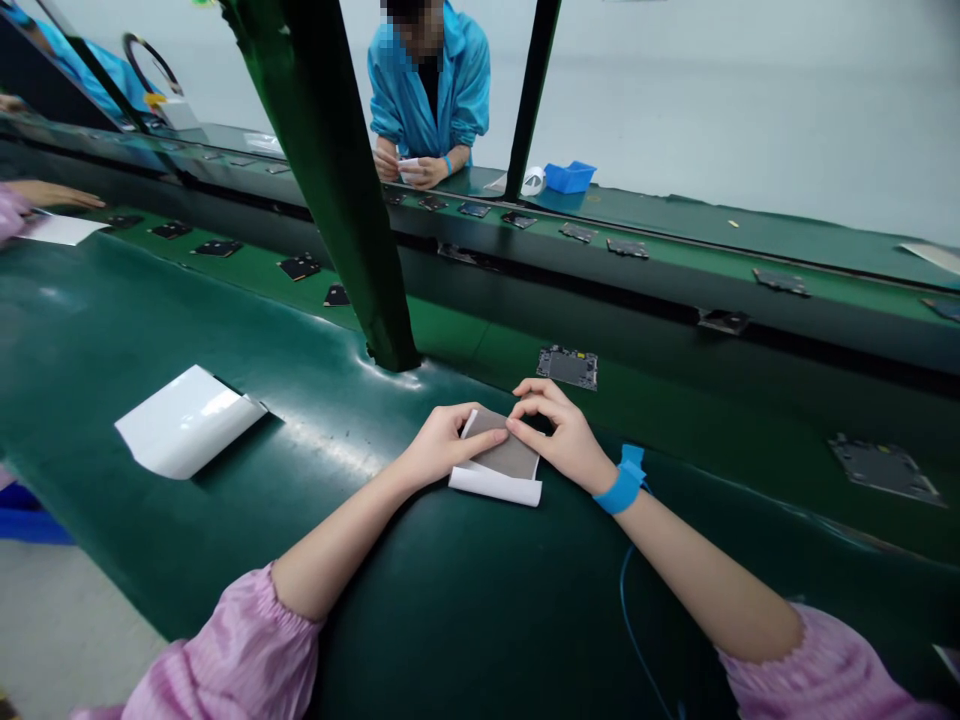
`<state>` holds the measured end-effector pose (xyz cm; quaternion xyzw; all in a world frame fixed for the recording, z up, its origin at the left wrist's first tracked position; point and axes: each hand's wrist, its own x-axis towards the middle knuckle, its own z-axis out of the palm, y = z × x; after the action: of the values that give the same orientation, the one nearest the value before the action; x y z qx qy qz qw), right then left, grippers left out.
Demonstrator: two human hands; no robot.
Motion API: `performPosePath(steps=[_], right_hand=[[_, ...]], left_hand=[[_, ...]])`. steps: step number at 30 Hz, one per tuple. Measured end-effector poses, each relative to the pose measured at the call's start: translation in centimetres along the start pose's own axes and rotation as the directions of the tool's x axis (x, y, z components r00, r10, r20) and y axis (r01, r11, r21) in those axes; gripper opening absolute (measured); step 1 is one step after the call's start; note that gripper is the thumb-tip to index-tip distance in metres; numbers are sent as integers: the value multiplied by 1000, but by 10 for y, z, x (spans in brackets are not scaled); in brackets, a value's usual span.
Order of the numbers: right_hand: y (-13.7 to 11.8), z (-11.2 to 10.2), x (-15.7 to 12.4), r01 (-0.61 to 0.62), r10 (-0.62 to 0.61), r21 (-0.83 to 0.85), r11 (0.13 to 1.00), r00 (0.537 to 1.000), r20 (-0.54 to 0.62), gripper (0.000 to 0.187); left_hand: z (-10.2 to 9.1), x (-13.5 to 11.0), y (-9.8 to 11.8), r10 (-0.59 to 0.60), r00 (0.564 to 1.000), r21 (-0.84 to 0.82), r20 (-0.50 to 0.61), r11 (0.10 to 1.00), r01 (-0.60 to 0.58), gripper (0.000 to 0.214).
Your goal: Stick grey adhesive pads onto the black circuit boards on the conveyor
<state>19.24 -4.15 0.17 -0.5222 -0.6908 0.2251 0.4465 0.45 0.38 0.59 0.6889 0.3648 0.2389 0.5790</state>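
Held in front of me is a small grey sheet point(508, 456) on white backing paper point(495, 487), whose near edge curls up into a roll. My left hand point(444, 438) grips its left side, thumb lying across the grey face. The thumb and index finger of my right hand point(566, 437) pinch together at the far right edge of the sheet; the other fingers are curved. Whether a thin layer is between those fingertips is too small to tell. Just beyond my right hand lies a circuit board point(568, 367) on the green belt. A blue strap point(624, 482) circles my right wrist.
A larger white sheet point(187, 420) with a curled edge lies to the left. A dark green post point(337, 190) rises ahead. Several boards point(885, 468) sit along the belt. Across it, a person in blue point(431, 90) works near a blue bin point(570, 177). Another person's hand point(56, 194) reaches in at left.
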Motion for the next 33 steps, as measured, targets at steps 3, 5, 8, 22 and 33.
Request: performPosePath(steps=[3, 5, 8, 22, 33], right_hand=[[1, -2, 1, -16, 16, 18, 1000, 1000, 21, 10], [1, -3, 1, -30, 29, 33, 999, 999, 38, 11], [-1, -5, 2, -63, 59, 58, 996, 996, 65, 15], [5, -5, 5, -183, 175, 217, 959, 983, 54, 38], [2, -4, 3, -199, 161, 327, 924, 977, 140, 40]], left_hand=[[0, 0, 1, 6, 1000, 6, -2, 1000, -6, 30], [0, 0, 2, 6, 1000, 0, -3, 1000, -6, 31], [1, 0, 2, 8, 1000, -15, -3, 1000, -8, 30], [-1, 1, -2, 19, 1000, -15, -13, 1000, -19, 32], [0, 2, -6, 22, 1000, -62, -20, 998, -24, 32]])
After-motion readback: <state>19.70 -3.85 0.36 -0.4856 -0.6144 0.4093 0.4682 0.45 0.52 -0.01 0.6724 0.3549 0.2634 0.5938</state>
